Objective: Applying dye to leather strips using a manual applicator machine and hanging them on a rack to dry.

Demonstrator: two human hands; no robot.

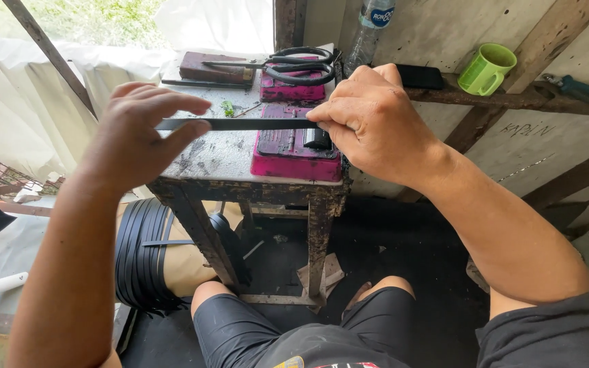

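Observation:
I hold a thin black strip (240, 124) level between both hands above a small worn table (236, 178). My left hand (138, 133) pinches the strip's left end between thumb and fingers. My right hand (369, 119) grips the right end, just over a pink box-shaped tool (288, 153) with a dark roller on its top. Large black scissors (294, 65) lie on a second pink block (291, 90) farther back on the table.
A brown block (213, 68) sits at the table's far edge. A green mug (485, 68), a dark phone (420, 77) and a plastic bottle (369, 31) stand on a wooden ledge at right. A bundle of black strips (141, 252) lies on the floor at left.

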